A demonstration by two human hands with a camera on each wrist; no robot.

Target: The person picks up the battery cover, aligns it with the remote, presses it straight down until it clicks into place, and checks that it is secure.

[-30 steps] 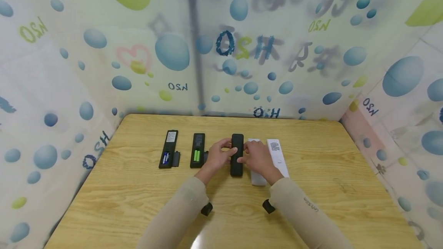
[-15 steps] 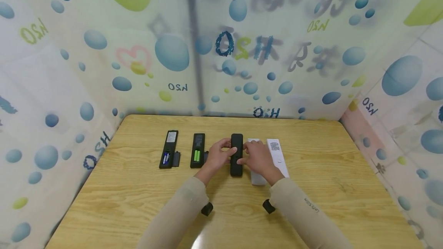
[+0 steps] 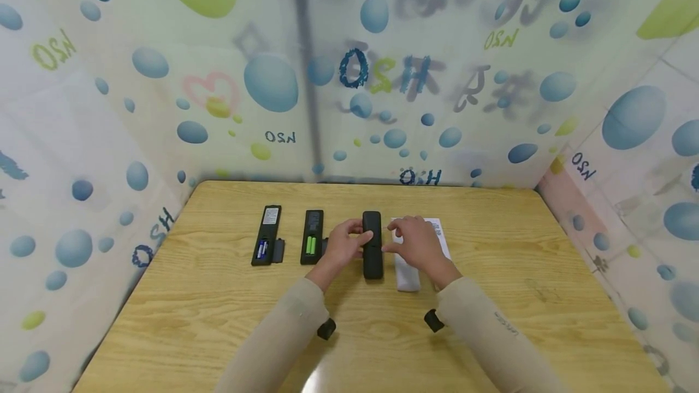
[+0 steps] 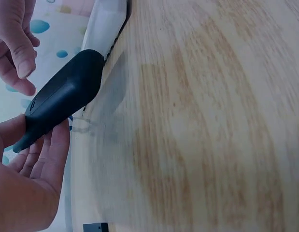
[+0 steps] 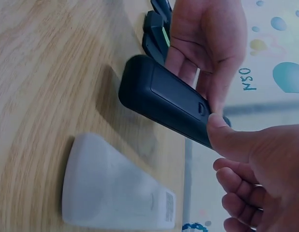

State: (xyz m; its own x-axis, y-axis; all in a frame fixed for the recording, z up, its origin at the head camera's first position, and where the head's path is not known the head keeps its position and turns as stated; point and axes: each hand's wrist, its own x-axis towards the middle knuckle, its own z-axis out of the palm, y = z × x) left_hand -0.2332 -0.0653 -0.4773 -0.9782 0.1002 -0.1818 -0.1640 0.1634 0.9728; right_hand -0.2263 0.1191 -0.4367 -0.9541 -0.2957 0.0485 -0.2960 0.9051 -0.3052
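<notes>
Pinched in my left hand [image 3: 343, 247], a long black plastic remote [image 3: 373, 264] hung above the wood-grained table [image 3: 502, 235], midway between its side edges, nearer its far edge; my right hand [image 3: 419, 246] hovered just beside, thumb and fingers apart.

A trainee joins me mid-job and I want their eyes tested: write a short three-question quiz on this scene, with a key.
1. True or false: in the head view, the leftmost remote shows no batteries.
2. What does the left hand grip?
A) a white remote
B) a loose battery
C) a black remote
3. Fill in: in the head view, the batteries inside the second remote from the left are ____ in colour.

Key:
1. False: blue batteries show in its open compartment.
2. C.
3. Green.
</notes>
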